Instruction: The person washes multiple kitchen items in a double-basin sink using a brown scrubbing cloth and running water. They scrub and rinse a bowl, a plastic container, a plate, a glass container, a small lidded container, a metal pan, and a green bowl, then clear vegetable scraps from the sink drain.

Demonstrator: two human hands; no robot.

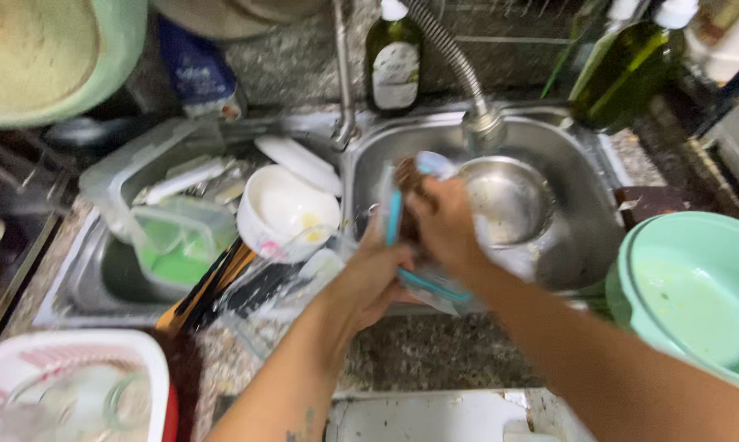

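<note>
Single head view, looking steeply down, close over sink [566,155]

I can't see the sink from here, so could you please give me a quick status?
Left hand and right hand both grip clear teal-rimmed plastic lid. Steel bowl underneath. Nothing blocking.

Two bare forearms enter from the bottom edge, no sleeves, no gloves. Left hand [369,274] and right hand [445,223] both bare; no rings, watch or bracelet can be made out, though motion blur softens the fingers. Left forearm carries a small dark tattoo mark near the bottom edge, shape too blurred to read. Right forearm is the nearer to the camera and fills the lower right corner, unmarked as far as visible. No clothing anywhere in view.
</note>
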